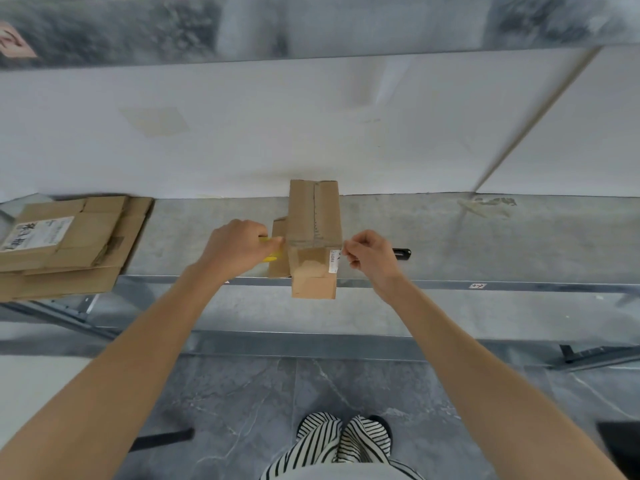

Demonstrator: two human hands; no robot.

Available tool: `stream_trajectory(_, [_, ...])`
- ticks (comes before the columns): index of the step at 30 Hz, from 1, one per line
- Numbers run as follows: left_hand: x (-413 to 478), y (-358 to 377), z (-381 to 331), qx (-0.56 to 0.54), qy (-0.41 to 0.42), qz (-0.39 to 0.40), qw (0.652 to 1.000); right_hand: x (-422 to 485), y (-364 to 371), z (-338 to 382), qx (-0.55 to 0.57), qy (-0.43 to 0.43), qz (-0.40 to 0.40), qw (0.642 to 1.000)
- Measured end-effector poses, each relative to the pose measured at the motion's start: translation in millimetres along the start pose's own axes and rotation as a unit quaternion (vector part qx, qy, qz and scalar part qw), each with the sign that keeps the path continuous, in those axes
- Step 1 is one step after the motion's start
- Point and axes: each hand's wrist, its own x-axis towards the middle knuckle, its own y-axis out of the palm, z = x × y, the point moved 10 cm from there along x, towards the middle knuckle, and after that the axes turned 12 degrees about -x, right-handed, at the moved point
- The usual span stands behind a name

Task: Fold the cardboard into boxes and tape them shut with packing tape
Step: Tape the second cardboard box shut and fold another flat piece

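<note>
Two hands work at either side of a long cardboard box (pixel 313 216) that lies lengthwise on the grey metal bench (pixel 485 244). Its far end is close to the white wall (pixel 311 126) and its near end hangs out over the bench's near edge. The top flaps are down and meet along a seam that runs the length of the box. A shiny strip of clear tape (pixel 306 252) shows across the near end, and a white label (pixel 333 261) sits on its near right corner. A loose brown flap (pixel 278 247) sticks out on the left side of the box.

The left hand (pixel 235 247) is just beside that flap, its fingers curled round a yellow tool (pixel 269 259), of which only small parts show. The right hand (pixel 370 254) is at the box's right edge by the label, fingers curled, thumb and forefinger tips together. Whether they pinch tape or the cardboard edge is too small to tell.

A stack of flat cardboard (pixel 69 244) lies at the left end of the bench, well apart from the box, with a printed white sheet on its top piece. A small black object (pixel 401 252) lies on the bench just behind the right hand. Below, striped trousers (pixel 346 441) show over a grey marbled floor (pixel 242 410).
</note>
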Motion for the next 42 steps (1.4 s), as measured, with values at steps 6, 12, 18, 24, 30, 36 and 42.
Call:
stream_trajectory(6, [-6, 11, 14, -0.064, -0.033, -0.02, 0.997, 4, 15, 5, -0.058, -0.023, -0.035, 0.997])
stream_trajectory(12, [-6, 19, 20, -0.094, -0.045, -0.024, 0.994, 0, -1, 5, -0.209, -0.045, -0.109, 0.971])
stream_trajectory(18, [-5, 23, 19, -0.11, -0.052, -0.031, 0.992, -57, 64, 70, -0.481, -0.383, -0.159, 0.772])
stream_trajectory(24, [-4, 25, 20, -0.113, -0.049, -0.027, 0.992, -47, 77, 52, -0.577, -0.359, -0.129, 0.722])
stream_trajectory(30, [-12, 29, 26, -0.159, -0.073, -0.02, 0.984, -38, 77, 81, -0.525, -0.305, -0.175, 0.775])
stream_trajectory(36, [-20, 32, 27, -0.185, -0.089, -0.014, 0.979, -17, 76, 80, -0.575, -0.278, -0.078, 0.766])
stream_trajectory(42, [-24, 33, 27, -0.197, -0.103, -0.025, 0.975, -5, 83, 65, -0.627, -0.252, -0.011, 0.737])
